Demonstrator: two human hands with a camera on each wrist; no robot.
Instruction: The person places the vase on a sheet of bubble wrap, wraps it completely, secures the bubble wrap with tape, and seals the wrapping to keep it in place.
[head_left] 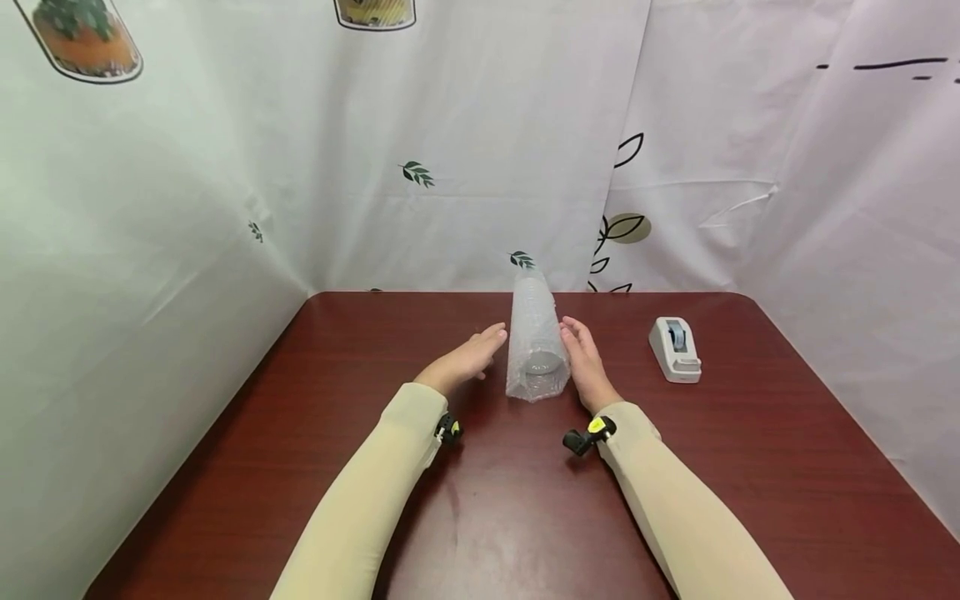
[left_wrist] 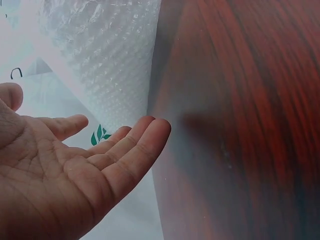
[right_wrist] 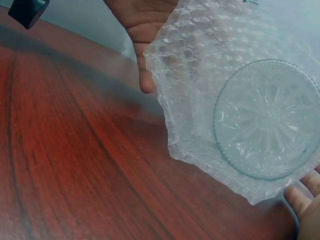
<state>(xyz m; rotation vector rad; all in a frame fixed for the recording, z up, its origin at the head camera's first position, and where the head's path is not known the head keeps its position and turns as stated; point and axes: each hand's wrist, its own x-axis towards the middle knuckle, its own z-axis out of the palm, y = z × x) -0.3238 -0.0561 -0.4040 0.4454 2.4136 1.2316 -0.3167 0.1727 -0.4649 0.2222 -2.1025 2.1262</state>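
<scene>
A tube of clear bubble wrap (head_left: 532,321) lies on the table, its open end toward me. Inside that end, the right wrist view shows the round, ribbed base of a glass (right_wrist: 270,120); the rest of the glass is hidden by the wrap. My left hand (head_left: 468,358) is just left of the tube, fingers extended and holding nothing, with a small gap in the head view. On the other side, my right hand (head_left: 585,362) lies along the wrap with relaxed fingers; whether it touches cannot be told for certain.
A white tape dispenser (head_left: 675,350) stands on the dark red wooden table (head_left: 360,358), right of the bubble wrap. White printed curtains (head_left: 465,125) hang behind the table and at both sides. Each sleeved wrist carries a small black camera mount.
</scene>
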